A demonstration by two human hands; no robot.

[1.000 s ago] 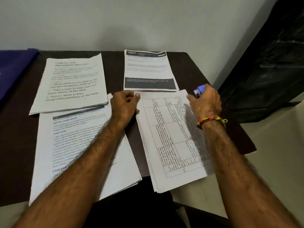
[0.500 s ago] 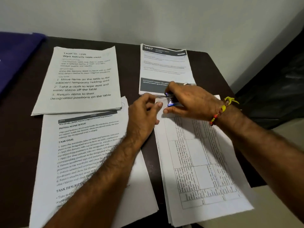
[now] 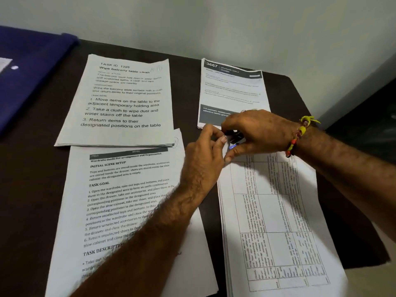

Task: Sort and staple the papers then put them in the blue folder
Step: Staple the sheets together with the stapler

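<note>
Right hand (image 3: 259,133) grips a small dark stapler with a blue tip (image 3: 234,140), fingers curled over it, at the top left corner of the white table-printed paper stack (image 3: 272,221). Left hand (image 3: 204,156) beside it, fingertips pinching that same corner. Three other printed stacks lie left of and beyond this stack on the dark brown surface (image 3: 36,172). Blue folder (image 3: 27,69) far left, well apart.

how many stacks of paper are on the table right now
4: the balcony stack far left, wardrobe stack near left, 3667 stack far right, table-grid stack near right under both hands.
</note>
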